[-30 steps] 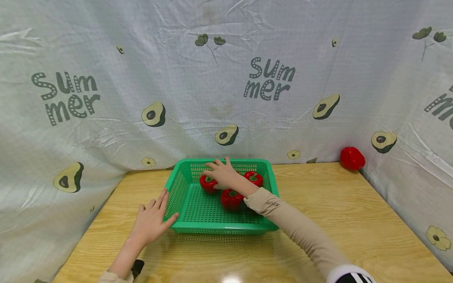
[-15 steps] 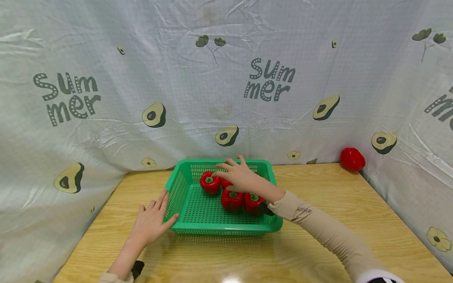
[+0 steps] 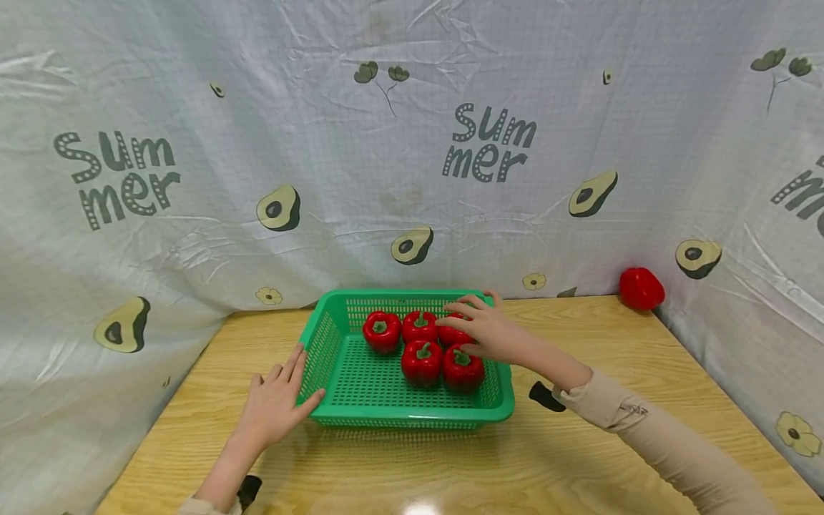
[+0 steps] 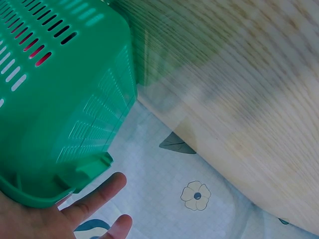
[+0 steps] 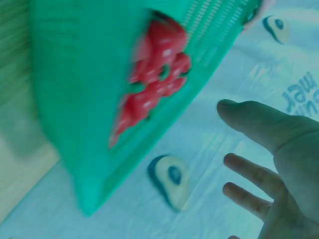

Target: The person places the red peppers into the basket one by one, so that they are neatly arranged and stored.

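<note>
Several red bell peppers with green stems stand in a green plastic basket, grouped in its middle and right part. My left hand rests at the basket's left rim, fingers straight and spread; the left wrist view has the fingers beside the green wall. Over the basket's right side reaches my right hand, fingers spread and holding nothing. It partly covers the pepper at the back right. In the right wrist view, the right hand is apart from the basket's rim, with blurred peppers inside.
One more red bell pepper lies at the back right corner of the wooden table, against the curtain. A pale cloth printed with avocados and lettering hangs behind and along both sides.
My right hand has moved right across the basket, from above the left pepper to its right side, uncovering the peppers behind it. The left hand has stayed at the left rim.
</note>
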Demonstrator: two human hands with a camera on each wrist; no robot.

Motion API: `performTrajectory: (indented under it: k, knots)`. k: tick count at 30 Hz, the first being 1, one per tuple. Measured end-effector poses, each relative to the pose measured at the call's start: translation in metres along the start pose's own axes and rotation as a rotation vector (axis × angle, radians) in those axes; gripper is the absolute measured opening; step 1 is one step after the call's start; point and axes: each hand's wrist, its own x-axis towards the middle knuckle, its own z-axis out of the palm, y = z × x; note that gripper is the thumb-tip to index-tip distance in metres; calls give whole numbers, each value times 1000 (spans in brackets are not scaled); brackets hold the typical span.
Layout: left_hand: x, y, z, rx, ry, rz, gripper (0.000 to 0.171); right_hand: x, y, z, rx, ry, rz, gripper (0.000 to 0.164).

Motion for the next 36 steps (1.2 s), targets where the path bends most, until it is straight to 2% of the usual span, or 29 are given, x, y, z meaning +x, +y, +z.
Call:
performTrajectory:
  k: [10,16,23,27,29,32,34,36]
  knots:
    - [-1,0,-1,-3,7,-3,72,-54,35,9,-8,174,-15,58]
    - [0,1,-1,5,-8,-7,72,-80,50,12,-27,218,15,61]
    - [0,1,-2,12,-7,-4,71,-109,70,25,-24,273,64,56]
    - [0,1,-2,7,-3,1,71,-128,87,39,-23,303,112,52]
    - [0,1,-2,6,-3,2,72,-138,98,48,-37,310,148,43]
    - [0,1,-2,3,0,2,72,-153,115,61,-57,315,219,38]
    - [0,1,-2,5,-4,0,72,-162,127,69,-68,314,271,36]
    - [0,2,-2,5,-5,-2,72,-170,138,76,-79,310,322,42]
